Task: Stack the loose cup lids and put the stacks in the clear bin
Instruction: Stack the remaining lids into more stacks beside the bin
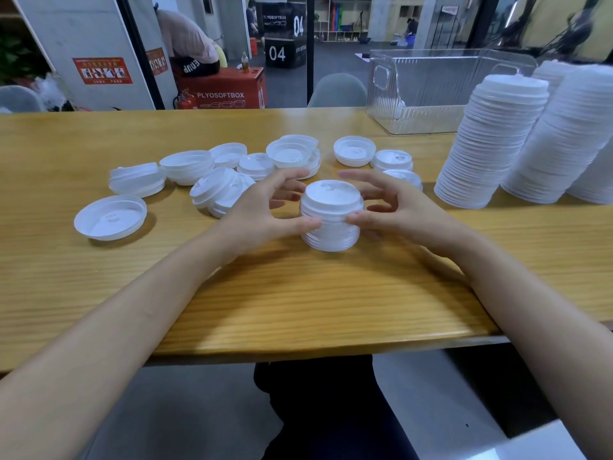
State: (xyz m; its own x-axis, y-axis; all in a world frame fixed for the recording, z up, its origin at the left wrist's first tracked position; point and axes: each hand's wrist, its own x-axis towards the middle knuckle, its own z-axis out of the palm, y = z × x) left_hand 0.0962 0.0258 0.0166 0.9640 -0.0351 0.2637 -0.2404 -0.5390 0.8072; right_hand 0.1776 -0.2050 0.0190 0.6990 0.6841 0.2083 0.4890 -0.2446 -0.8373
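Progress is judged to be around the halfway mark: plenty has been stacked, but nothing is seen delivered. A short stack of lids [330, 215] is held standing on the desk [298, 293] at the near middle. The left hand [265, 207] is curled round its left side and the right hand [394, 207] round its right, with both thumbs pressed against the ribbed rims. Beyond it, a dozen or so loose lids [111, 217] are left scattered across the middle and left, some dome-up, some upturned, a few already nested together. Tall stacks [494, 141] are stood at the far right, just beside the clear bin [428, 91] but outside it. No stack can be made out inside the bin, so the gathering of the remaining lids and the whole transfer are judged not yet done.
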